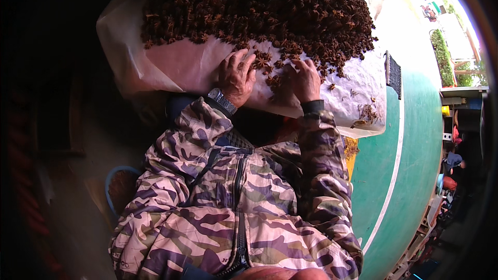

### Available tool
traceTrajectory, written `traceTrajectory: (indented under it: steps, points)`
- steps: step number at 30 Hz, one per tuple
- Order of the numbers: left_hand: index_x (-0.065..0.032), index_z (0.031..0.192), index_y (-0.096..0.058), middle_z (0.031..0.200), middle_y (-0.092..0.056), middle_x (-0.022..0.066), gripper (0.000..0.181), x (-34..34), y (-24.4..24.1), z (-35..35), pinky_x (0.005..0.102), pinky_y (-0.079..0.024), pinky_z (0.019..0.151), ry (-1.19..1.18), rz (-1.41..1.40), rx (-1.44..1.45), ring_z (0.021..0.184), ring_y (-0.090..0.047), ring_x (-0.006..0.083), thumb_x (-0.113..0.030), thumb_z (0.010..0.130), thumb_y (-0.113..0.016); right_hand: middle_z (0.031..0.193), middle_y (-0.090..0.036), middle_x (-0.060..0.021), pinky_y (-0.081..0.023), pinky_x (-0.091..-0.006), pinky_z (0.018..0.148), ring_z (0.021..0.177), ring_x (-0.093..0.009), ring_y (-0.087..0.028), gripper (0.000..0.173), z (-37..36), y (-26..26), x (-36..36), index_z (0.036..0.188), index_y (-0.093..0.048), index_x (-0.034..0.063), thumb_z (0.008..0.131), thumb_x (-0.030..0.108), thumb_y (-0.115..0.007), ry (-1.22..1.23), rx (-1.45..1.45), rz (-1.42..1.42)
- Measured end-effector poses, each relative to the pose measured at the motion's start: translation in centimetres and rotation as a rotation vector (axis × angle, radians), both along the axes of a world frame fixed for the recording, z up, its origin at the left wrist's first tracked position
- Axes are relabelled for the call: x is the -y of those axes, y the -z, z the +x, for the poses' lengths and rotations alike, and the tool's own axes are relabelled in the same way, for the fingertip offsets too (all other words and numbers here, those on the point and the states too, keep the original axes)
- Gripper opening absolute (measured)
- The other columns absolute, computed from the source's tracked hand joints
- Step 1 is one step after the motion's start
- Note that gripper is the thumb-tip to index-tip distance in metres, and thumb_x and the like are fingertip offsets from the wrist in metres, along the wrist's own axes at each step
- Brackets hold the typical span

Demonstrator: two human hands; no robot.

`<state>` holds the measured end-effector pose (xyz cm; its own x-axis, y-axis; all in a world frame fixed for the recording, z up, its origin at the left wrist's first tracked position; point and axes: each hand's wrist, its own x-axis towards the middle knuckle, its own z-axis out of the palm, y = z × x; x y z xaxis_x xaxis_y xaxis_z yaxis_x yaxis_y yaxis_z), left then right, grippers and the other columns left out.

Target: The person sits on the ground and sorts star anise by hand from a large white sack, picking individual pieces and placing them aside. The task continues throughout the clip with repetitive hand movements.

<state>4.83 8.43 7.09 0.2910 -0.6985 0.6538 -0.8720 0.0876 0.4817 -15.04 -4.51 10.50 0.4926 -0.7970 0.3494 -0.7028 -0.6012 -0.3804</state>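
A large pile of dried star anise (253, 4) covers the far part of a surface lined with translucent plastic sheeting (186, 62). My left hand (236, 77), with a metal wristwatch (221, 99), rests at the pile's near edge. Its fingers are slightly apart, their tips beside a small clump of star anise (262, 59). To its right, my right hand (307, 81) is bent over the sheet, fingertips among loose pods. Whether a pod is pinched there is hidden. Between the hands lies another small group of pods (273, 81).
Stalks and broken bits (366, 113) lie at the sheet's near right corner. A yellow container (351, 155) with debris stands below that corner. On the left is a blue-rimmed basket (111, 190). Green floor (418, 124) with a white line extends right, towards a distant person (453, 160) and clutter.
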Motion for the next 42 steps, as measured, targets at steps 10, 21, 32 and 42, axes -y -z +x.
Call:
traceTrajectory:
  steps: [10,21,32,42]
  points:
    - [-0.0091,0.131,-0.064,0.118,-0.062,0.0095,0.05,-0.5,-1.2,-3.8,0.0466,-0.048,0.097,0.32,0.057,-0.12,0.108,-0.056,0.0321,-0.021,0.084,-0.077,0.101,-0.065,-0.0208,-0.055,-0.0486,0.079,0.095,-0.042,-0.067,0.01,-1.3,0.3,-0.6,0.101,-0.061,0.003,0.091,0.005,-0.061,0.085,-0.031,-0.028]
    - [-0.0089,0.11,-0.071,0.112,-0.063,0.0102,0.033,0.8,0.2,-3.1,0.0457,-0.048,0.093,0.233,0.123,-0.113,0.106,-0.058,0.0327,-0.019,0.08,-0.079,0.095,-0.065,-0.0139,-0.054,-0.0408,0.077,0.087,-0.035,-0.068,0.01,0.7,-2.3,-5.9,0.1,-0.074,0.0064,0.09,0.008,-0.073,-0.098,0.248,0.22]
    - [-0.0107,0.106,-0.068,0.107,-0.067,0.0083,0.027,0.9,0.6,-2.8,0.0444,-0.051,0.089,0.244,0.031,-0.116,0.102,-0.062,0.0322,-0.014,0.081,-0.076,0.104,-0.064,-0.0122,-0.055,-0.0433,0.079,0.092,-0.035,-0.067,0.016,1.5,-1.3,-6.0,0.106,-0.072,0.0093,0.093,0.013,-0.067,-0.218,-0.099,0.01]
    - [-0.0071,0.108,-0.067,0.104,-0.072,0.0131,0.022,0.8,-0.3,-3.0,0.0442,-0.054,0.086,0.245,0.08,-0.303,0.098,-0.068,0.0359,-0.011,0.088,-0.073,0.103,-0.06,-0.0145,-0.053,-0.0466,0.076,0.09,-0.037,-0.066,0.018,1.8,-1.8,-6.8,0.106,-0.069,0.0103,0.089,0.01,-0.065,-0.207,-0.038,-0.023]
